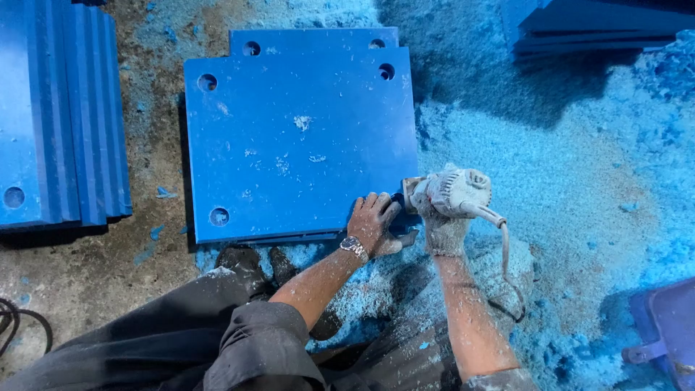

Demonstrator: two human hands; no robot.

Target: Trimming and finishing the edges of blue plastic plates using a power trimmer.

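Blue plastic slab (pixel 300 137) with corner holes lies on the dusty floor; the left hand (pixel 374 226) presses flat on its near corner, unclenched, while the right hand (pixel 443 221) clenches a dust-caked power trimmer (pixel 449 192) at the edge. A slip could likely nick nearby fingers.

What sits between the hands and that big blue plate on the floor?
Nothing visible. The left hand rests flat on the blue plate's near right corner, and the right hand holds the power tool against that same edge.
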